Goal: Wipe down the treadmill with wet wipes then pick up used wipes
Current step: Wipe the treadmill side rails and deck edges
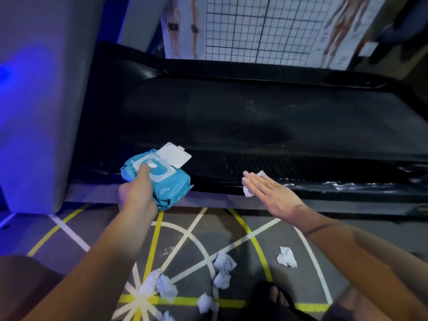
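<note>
Wipe (248, 193) under my right hand (269, 194) is thin, limp and damp, so I judge it will bunch or skid unless pressed flat. My fingers (253, 181) lie straight and together on top of it, pinning it to the glossy black side rail (324, 184) of the treadmill (254, 117), white corners poking out past fingertips and palm. The rail looks hard and smooth, wet-streaked to the right; the belt beyond is matte and dull. My left hand (136, 193) is curled round the blue pack (166, 181), thumb on top beside the opening, its stiff white lid flipped back. The pack is soft crinkly film, probably light and squashy, best held round its middle. Crumpled used wipes (223, 266) lie scattered on the grey line-painted floor (92, 230) near my foot (278, 295); each should lift with a light pinch at a raised fold
</note>
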Available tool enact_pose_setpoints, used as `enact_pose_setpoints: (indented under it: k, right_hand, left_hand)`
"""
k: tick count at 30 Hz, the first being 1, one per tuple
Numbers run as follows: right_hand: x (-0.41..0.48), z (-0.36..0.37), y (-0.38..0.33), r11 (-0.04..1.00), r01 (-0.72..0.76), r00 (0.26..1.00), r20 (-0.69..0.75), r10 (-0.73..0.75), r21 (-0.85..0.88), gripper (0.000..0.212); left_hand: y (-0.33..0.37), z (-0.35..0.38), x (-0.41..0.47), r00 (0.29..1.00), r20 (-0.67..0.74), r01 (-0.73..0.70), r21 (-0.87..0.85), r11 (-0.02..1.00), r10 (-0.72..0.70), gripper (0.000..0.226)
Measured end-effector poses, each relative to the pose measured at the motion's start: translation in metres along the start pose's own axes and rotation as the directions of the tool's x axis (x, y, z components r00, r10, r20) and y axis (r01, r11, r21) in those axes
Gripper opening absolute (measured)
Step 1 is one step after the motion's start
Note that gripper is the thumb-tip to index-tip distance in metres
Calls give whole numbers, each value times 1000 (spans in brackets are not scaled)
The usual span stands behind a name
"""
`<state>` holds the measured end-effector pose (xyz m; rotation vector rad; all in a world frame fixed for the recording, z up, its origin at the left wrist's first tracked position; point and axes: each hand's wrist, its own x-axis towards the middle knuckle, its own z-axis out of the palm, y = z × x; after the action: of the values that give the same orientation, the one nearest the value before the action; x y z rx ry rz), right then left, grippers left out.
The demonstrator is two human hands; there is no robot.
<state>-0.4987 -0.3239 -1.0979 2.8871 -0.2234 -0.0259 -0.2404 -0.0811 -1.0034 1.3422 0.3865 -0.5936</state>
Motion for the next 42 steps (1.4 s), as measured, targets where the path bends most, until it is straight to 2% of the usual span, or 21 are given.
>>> enact_pose_setpoints:
  k: [2, 8, 10, 12, 16, 19, 23, 27, 31, 35, 39, 40, 42]
  right_hand:
    - [-15, 1, 11, 996, -64, 998, 5, 64, 62, 81]
    - [-9, -3, 12, 970, -146, 989, 38, 142, 195, 95]
    - [20, -12, 2, 946, -202, 975, -40, 219, 254, 84]
    - [53, -27, -10, 889, -268, 935, -124, 333, 370, 60]
    - [115, -67, -14, 709, -462, 847, 27, 532, 533, 17]
    - [144, -75, -7, 573, -525, 776, 77, 627, 629, 9]
    - [167, -48, 3, 513, -543, 756, 121, 644, 665, 29]
    - [174, -22, 3, 575, -572, 797, 230, 559, 584, 29]
    - [158, -27, -4, 730, -484, 869, 163, 468, 482, 29]
    - [114, -40, -29, 803, -415, 909, 163, 383, 427, 20]
    - [49, -51, -42, 856, -351, 936, 179, 304, 380, 38]
    - [30, -56, -41, 873, -354, 929, 237, 286, 335, 35]
    - [-4, -59, -37, 841, -497, 846, 336, 414, 216, 24]
  left_hand:
    - [-5, 10, -7, 1000, -25, 1, 1, 1000, -1, 19]
    - [-10, 20, -15, 1000, -16, 22, -17, 1000, -23, 30]
    - [-8, 19, -14, 1000, -23, 18, -18, 1000, -18, 23]
    - [-6, 15, -13, 999, -37, -3, -17, 1000, 3, 23]
    - [2, 0, -8, 998, -60, -35, -6, 999, 35, 19]
    - [7, -12, -5, 998, -56, -31, 12, 999, 32, 25]
    - [9, -25, -4, 999, -32, -15, 64, 998, 17, 22]
    - [9, -31, 1, 1000, 3, 0, 111, 994, 0, 17]
    - [10, -22, 6, 1000, 16, 9, 104, 995, -11, 16]
    - [13, -2, 7, 999, 20, 46, 38, 998, -46, 27]
    - [16, 19, 3, 994, 59, 97, -34, 995, -95, 30]
    - [16, 24, 2, 992, 74, 108, -41, 993, -105, 31]
    - [14, 30, -1, 986, 106, 130, -38, 991, -126, 32]
